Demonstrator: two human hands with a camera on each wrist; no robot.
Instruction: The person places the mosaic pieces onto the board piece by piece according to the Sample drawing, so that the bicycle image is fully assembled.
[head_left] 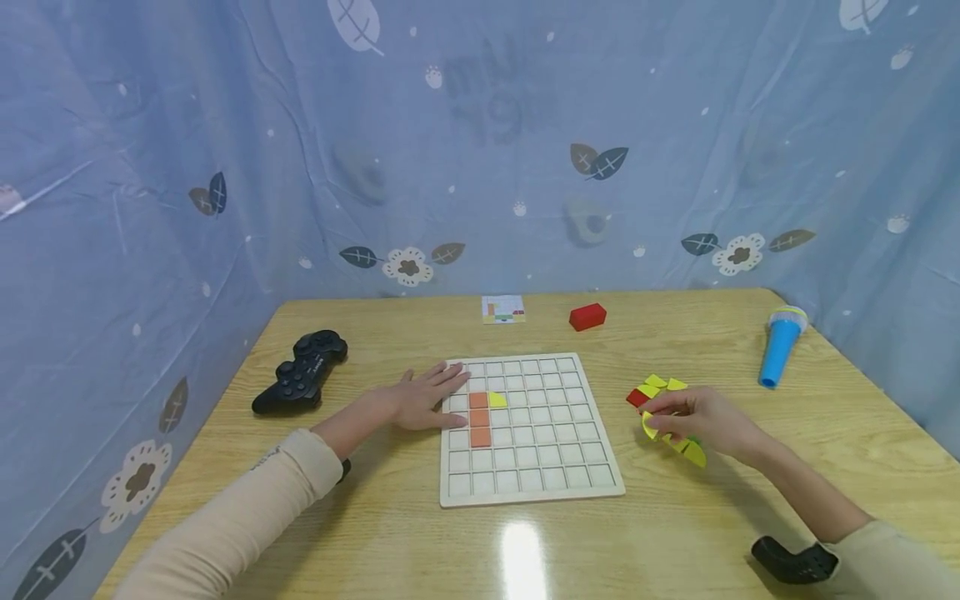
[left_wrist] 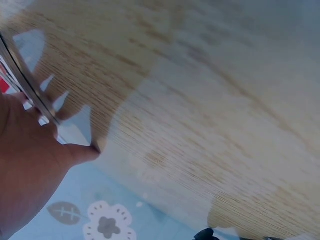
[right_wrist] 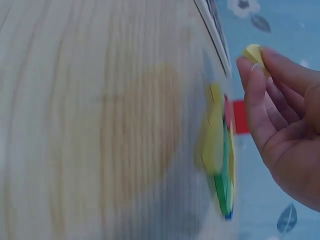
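Observation:
A white square grid board (head_left: pixel 536 481) lies in the middle of the table. My left hand (head_left: pixel 423 404) rests flat, fingers spread, over its left edge; in the left wrist view the thumb (left_wrist: pixel 82 154) sticks out beside the board's side. Orange squares (head_left: pixel 480 437) stand in a column on the grid, with a yellow quarter-circle piece (head_left: pixel 497 400) beside the top one. Right of the board, my right hand (head_left: pixel 708 421) pinches another yellow piece (right_wrist: pixel 254 53) between thumb and fingers. Below it lie loose yellow pieces (head_left: pixel 694 454), a red piece (head_left: pixel 637 398) and a green piece (right_wrist: pixel 221 187).
At the left lies a black game controller (head_left: pixel 303 371). Behind the board are a small printed card (head_left: pixel 503 309) and a red block (head_left: pixel 587 317). A blue toy microphone (head_left: pixel 782 346) lies far right. Patterned blue cloth (head_left: pixel 487 167) hangs behind the table.

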